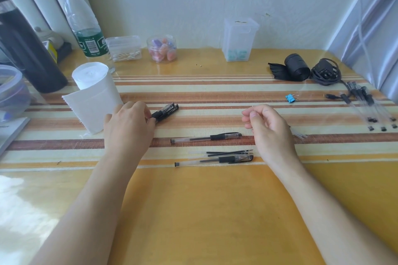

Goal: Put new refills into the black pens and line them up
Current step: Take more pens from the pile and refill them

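My left hand (129, 125) is closed on a small bunch of black capped pens (167, 110) left of centre, their caps pointing right. My right hand (267, 127) hovers at centre right with fingers curled and pinched; thin clear refills (298, 134) poke out behind it, so it seems to hold them. Two black pens lie in a row in front: one (205, 136) on the brown stripe, another (215, 159) nearer me. Loose dark refills (229, 153) lie between the two pens. More pens and refills (366, 105) lie fanned out at the far right.
A white paper roll (94, 94) stands just left of my left hand. Along the wall: a bottle (86, 34), a cotton-swab box (125, 48), a jar (161, 49), a clear box (239, 40). A blue binder clip (291, 98), a black roll (296, 66) and a cable (325, 72) sit at right.
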